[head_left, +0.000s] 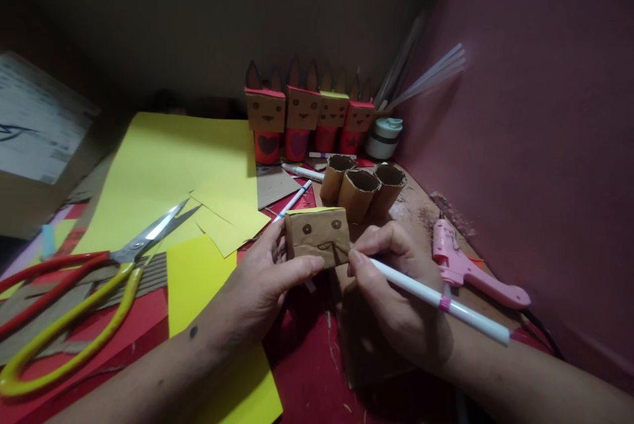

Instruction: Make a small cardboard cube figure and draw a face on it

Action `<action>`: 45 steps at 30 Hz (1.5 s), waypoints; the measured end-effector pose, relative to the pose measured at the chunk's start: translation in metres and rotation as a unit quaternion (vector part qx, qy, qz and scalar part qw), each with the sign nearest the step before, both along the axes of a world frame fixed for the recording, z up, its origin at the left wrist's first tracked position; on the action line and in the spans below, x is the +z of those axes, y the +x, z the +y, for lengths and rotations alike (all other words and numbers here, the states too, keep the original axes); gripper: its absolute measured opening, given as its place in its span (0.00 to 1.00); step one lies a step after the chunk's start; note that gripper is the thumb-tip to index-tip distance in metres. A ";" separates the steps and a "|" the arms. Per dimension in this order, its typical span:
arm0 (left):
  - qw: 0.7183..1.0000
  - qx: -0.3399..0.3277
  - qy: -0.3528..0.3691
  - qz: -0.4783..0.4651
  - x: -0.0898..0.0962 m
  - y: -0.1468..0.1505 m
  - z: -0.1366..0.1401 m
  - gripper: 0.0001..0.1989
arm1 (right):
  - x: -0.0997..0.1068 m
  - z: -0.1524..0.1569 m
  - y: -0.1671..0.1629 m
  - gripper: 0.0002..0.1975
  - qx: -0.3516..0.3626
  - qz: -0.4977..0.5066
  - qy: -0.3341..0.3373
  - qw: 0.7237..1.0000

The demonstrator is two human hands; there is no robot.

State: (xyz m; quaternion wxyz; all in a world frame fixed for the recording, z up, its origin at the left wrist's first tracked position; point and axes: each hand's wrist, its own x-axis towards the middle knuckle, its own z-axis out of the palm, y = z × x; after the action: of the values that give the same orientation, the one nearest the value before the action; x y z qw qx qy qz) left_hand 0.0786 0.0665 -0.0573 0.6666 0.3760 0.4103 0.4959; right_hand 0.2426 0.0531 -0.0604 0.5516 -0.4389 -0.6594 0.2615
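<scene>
**Pen tip meets the cardboard face from the right; left hand steadies it**

The left hand (pixel 262 279) holds a small flattened cardboard roll piece (pixel 317 234) upright just above the tabletop (pixel 302 358), thumb across its lower front edge and fingers behind its left side. This grip is closed on the piece. The piece faces the camera and bears two drawn eyes and a partly drawn mouth; a yellow strip runs along its top edge.

The right hand (pixel 391 292) is closed around a white marker pen (pixel 436 300) in a writing hold. The pen's long axis runs from lower right, where its rear end points away past a pink band, up and left to the tip, which touches the lower right of the drawn face. The piece therefore lies directly left of the right grip, tip in contact.

Just behind the piece stand three plain cardboard tubes (pixel 357 191). Further back, four finished figures (pixel 307 113) with ears and faces stand in a row. A pink glue gun (pixel 463 264) lies to the right, near the right hand. Scissors (pixel 89 285) with red and yellow handles lie well to the left, on yellow paper (pixel 163 166) and cardboard scraps.
</scene>
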 end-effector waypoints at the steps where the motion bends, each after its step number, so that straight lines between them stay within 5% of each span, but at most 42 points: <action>1: 1.000 -0.002 0.001 -0.002 -0.001 0.000 0.000 0.28 | 0.000 0.000 0.000 0.05 -0.001 -0.001 0.002 1.000; 10: 1.000 -0.024 0.003 -0.018 -0.002 -0.001 0.001 0.27 | -0.002 -0.003 -0.002 0.06 0.055 0.035 -0.043 0.997; 16: 1.000 -0.011 0.002 -0.028 -0.003 -0.001 0.001 0.28 | 0.000 -0.001 -0.001 0.05 0.013 0.035 -0.003 0.999; 33: 1.000 -0.017 0.014 -0.013 -0.003 -0.003 0.001 0.27 | -0.003 -0.002 -0.002 0.06 0.047 0.026 -0.053 0.997; 45: 1.000 -0.021 0.005 -0.022 -0.002 -0.001 0.002 0.27 | 0.003 -0.001 0.001 0.05 0.003 0.000 -0.020 1.000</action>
State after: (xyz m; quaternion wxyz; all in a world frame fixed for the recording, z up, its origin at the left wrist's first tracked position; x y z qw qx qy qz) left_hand 0.0779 0.0687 -0.0590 0.6837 0.3767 0.3851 0.4923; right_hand 0.2433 0.0524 -0.0578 0.5418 -0.4482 -0.6551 0.2765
